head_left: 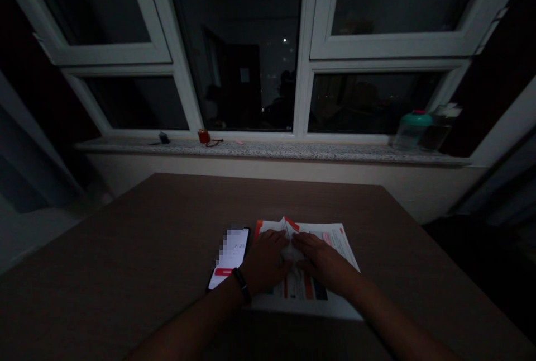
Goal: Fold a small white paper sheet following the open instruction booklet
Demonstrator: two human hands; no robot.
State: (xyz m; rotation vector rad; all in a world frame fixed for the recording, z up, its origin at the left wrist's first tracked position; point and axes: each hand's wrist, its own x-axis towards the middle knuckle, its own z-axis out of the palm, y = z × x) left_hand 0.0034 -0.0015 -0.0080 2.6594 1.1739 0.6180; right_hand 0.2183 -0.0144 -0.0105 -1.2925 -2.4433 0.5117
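Observation:
A printed sheet (335, 302) with orange and dark blocks lies on the table in front of me; whether it is one sheet or a thin stack I cannot tell. Between my hands its paper rises in a creased ridge, with a pointed fold (288, 223) at the top. My left hand (266, 257), with a dark band on the wrist, grips the left side of the ridge, fingers curled and thumb toward the middle. From the right, my right hand (320, 257) closes on the same ridge. The fingertips nearly meet, and dim light hides some detail.
A lit phone (230, 257) lies just left of the paper on the brown table (146, 249). Behind the table runs a speckled windowsill (268, 149). On it stand a small red object (203, 136) and a green-topped container (412, 129).

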